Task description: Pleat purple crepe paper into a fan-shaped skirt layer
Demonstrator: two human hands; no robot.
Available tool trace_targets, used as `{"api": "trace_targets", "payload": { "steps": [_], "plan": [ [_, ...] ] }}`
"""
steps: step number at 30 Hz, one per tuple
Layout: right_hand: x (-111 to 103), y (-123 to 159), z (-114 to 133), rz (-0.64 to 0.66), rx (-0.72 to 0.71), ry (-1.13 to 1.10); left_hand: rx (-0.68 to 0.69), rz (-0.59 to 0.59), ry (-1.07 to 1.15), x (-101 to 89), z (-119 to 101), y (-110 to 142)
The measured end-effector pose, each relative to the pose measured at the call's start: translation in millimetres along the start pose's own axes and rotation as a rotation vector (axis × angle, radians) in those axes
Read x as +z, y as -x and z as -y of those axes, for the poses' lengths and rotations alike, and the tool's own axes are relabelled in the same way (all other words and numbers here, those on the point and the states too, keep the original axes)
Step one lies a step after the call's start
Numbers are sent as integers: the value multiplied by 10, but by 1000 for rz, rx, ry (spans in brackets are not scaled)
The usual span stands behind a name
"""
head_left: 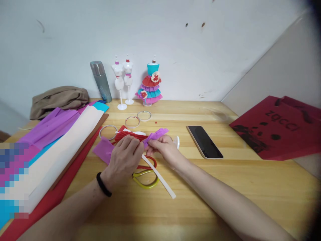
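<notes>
A strip of purple crepe paper [158,134] is pinched between the fingers of my right hand [164,149], gathered near its middle. My left hand [126,152] is closed on the same strip, whose flat end [103,149] sticks out to its left. Pleated red crepe paper [130,135] lies on a white form just behind my hands, mostly covered. Under and in front of them are scissors with red and yellow handles [145,183], partly hidden. A narrow white strip [162,180] slants across the handles toward me.
Crepe paper sheets [67,144] in several colours fill the left side, with brown cloth [59,100] behind. Along the wall stand a flask [101,82], two bare white dress forms [119,83] and a dressed one [151,85]. Rings [132,122], a phone [205,142] and a red bag [278,130] are also here.
</notes>
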State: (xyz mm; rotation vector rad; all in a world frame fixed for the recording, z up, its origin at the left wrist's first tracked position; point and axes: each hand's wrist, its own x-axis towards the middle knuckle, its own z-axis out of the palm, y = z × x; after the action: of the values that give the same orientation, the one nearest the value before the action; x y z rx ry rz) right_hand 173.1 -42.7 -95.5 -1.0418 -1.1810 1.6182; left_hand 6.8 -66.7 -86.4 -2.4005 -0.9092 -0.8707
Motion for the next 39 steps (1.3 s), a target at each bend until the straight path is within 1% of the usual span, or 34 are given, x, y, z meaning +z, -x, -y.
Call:
{"api": "trace_targets", "payload": {
  "steps": [5,11,17,21,32,39],
  "plan": [
    [4,-10,-10,-8,-9,-3,-130,-1,143,59,1,22],
    [4,-12,-19,-7,-1,24,-147,-13,145,68,-17,21],
    [19,-3,-40,-7,1,20,-226,-21,202,65,-32,24],
    [35,7,-35,-11,18,2,-208,-51,197,67,-33,21],
    [41,16,-13,18,60,-122,-182,-47,155,99,-8,41],
    [36,6,-32,27,99,-166,-155,-3,148,130,4,83]
  ]
}}
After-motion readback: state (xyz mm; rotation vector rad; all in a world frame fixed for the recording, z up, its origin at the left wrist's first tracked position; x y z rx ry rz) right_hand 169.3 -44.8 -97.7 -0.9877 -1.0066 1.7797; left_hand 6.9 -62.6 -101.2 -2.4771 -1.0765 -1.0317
